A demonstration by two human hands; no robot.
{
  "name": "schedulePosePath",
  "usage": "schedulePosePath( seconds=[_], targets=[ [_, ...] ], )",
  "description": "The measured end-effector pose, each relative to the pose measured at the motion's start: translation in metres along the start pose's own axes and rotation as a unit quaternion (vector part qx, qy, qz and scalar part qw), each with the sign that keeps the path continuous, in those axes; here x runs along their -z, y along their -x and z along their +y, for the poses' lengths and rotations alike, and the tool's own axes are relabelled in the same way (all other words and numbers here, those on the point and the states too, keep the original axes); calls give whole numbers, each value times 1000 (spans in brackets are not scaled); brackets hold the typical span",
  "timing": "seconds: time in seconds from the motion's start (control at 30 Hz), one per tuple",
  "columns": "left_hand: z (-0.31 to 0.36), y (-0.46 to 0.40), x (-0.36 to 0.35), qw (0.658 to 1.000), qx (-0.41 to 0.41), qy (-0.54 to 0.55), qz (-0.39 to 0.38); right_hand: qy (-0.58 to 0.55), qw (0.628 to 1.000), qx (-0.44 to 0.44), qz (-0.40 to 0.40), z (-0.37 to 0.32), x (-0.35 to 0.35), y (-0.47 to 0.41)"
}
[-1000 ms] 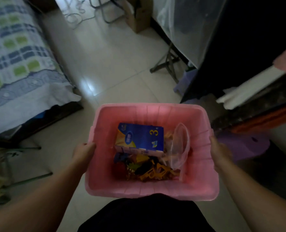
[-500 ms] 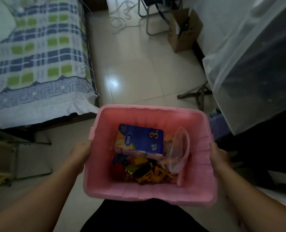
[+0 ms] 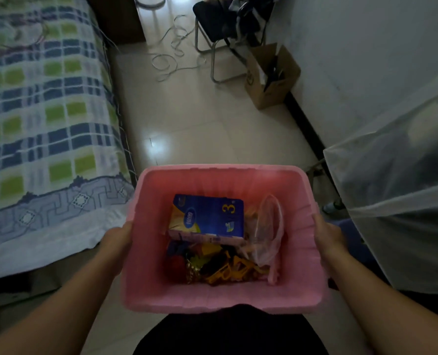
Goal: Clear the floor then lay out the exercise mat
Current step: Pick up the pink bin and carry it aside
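Blue-and-yellow box (image 3: 207,216) inside pink bin (image 3: 220,302): large yellow numeral "3" printed near top right corner of its blue face. Blue oval logo with white characters sat at centre of same face, too blurred to read. Small white mark below numeral, illegible. No other readable text showed anywhere.

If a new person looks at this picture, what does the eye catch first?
First, the pink bin held at bottom centre, the left hand and right hand gripping its sides. Inside lies a blue box over small toys. On the left is a checked bedspread.
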State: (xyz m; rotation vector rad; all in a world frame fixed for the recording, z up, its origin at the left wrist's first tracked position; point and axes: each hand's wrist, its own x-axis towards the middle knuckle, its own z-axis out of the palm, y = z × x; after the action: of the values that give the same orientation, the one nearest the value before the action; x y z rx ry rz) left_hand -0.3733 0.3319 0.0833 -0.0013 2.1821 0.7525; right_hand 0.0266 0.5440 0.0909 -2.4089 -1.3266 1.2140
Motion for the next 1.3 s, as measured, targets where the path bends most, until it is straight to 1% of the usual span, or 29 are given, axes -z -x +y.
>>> schedulePosePath(
  seconds=[0.17,0.27,0.37,0.5,0.67,0.8,0.93,1.0,1.13,1.23,1.3],
  targets=[
    [85,-53,-11,1000,0,27,9,-28,999,15,14,-71,-18,-58],
    [138,-82,-28,1000,-5,29,12,-22,999,27,8,-113,-27,-103],
    [193,-109,-51,1000,-2,24,11,-12,1000,23,14,-160,-31,-152],
    [274,-140,-74,1000,6,8,16,-25,1000,8,2,-225,-27,-209],
    [376,-179,-100,999,-22,-31,16,-77,997,-29,7,-292,-14,-261],
    [447,-212,-129,998,-21,-63,-19,-99,993,-64,20,-332,-6,-296],
    [516,-254,-168,992,-58,-109,-24,-127,987,-91,46,-364,-2,-339],
    [555,-279,-190,989,-75,-123,-46,-150,981,-106,65,-380,-2,-359],
    [641,-333,-238,975,-105,-169,-94,-178,966,-159,98,-416,-4,-389],
    [707,-361,-276,960,-123,-224,-112,-213,947,-194,141,-434,-5,-406],
    [748,-372,-305,946,-145,-262,-122,-226,936,-224,151,-437,-5,-418]
  ],
)
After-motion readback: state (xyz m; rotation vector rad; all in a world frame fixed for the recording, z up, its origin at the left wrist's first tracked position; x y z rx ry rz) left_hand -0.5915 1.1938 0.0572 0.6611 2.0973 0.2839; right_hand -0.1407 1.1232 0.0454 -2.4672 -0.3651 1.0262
